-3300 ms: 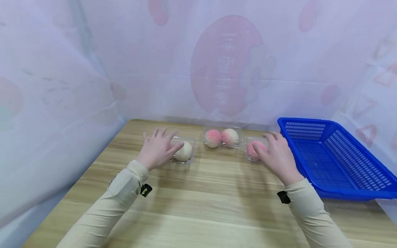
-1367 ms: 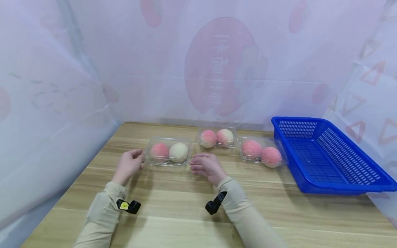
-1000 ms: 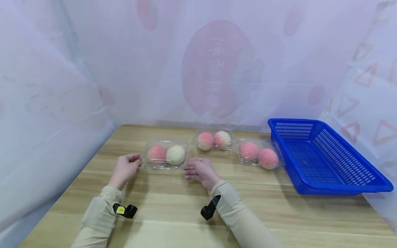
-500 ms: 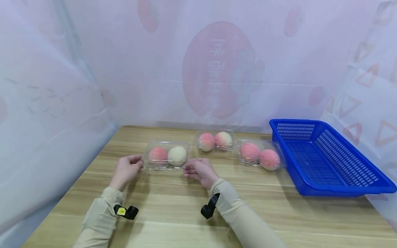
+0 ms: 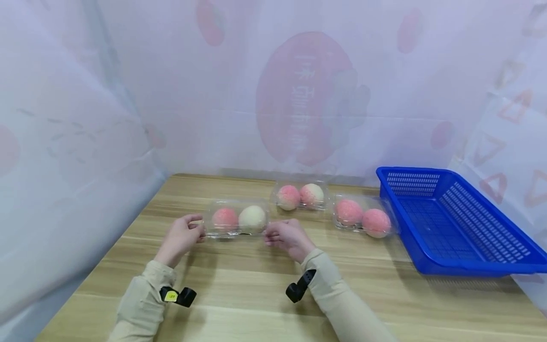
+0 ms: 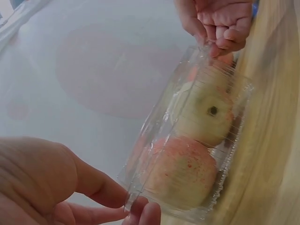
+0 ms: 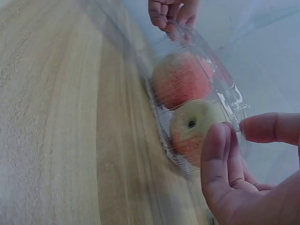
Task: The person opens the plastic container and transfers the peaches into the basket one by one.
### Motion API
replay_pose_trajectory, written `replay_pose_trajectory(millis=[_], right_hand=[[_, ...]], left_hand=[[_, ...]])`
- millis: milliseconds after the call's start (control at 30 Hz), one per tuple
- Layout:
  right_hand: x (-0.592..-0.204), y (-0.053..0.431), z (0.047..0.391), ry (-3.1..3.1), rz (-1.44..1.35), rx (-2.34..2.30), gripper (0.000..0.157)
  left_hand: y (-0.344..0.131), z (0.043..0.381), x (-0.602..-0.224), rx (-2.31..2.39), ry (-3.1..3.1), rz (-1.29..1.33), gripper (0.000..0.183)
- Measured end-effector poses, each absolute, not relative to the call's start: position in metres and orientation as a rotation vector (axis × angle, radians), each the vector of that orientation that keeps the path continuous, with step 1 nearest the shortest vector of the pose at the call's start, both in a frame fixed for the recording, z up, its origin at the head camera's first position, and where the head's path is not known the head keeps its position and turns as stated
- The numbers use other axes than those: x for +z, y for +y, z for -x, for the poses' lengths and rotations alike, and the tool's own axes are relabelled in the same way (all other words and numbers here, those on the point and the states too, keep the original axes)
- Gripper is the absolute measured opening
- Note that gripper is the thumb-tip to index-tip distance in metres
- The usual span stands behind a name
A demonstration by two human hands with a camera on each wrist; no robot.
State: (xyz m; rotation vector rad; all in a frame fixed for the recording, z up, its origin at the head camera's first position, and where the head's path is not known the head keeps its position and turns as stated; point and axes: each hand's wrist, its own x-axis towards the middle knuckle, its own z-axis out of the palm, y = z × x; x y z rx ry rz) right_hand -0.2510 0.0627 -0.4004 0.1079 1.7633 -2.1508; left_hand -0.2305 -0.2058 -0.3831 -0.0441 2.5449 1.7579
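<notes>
A clear plastic clamshell box (image 5: 220, 235) is between my hands at the left of the table. Inside sit a pink peach-like fruit (image 5: 225, 220) and a creamy white one (image 5: 252, 219); the wrist views show a small dark stem hole on the pale fruit (image 6: 201, 119). My left hand (image 5: 181, 237) pinches the box's left end, thumb and fingers on the thin plastic edge. At the opposite end my right hand (image 5: 290, 239) pinches the edge the same way, fingers curled (image 7: 234, 164). The box hangs close over the wood.
Behind, a second clear box (image 5: 295, 206) holds two pink-and-white fruits. Right of it, a third box (image 5: 359, 199) with two pink fruits lies next to a blue plastic basket (image 5: 431, 263). White printed cloth (image 5: 205, 104) closes off the back and sides.
Earlier my right hand was over the right-hand box and my left over the left one. The right hand moved left, both took the left box's ends, and it has shifted slightly right.
</notes>
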Motion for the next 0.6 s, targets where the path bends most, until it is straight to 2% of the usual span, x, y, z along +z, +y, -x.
replay_pose_trajectory(millis=[233,500,600], right_hand=[[-0.391,0.086,0.245,1.755,-0.088,-2.149,0.011],[-0.38,0.113,0.23,1.834,-0.045,-2.103,0.025],[-0.378,0.124,0.222,1.839,-0.022,-2.093,0.024]], left_hand=[[-0.192,0.217,-0.371,1.766,2.496,-0.005,0.049],[-0.171,0.2,-0.368,1.815,2.457,-0.023,0.05],[-0.163,0.195,-0.369,1.852,2.429,-0.028,0.048]])
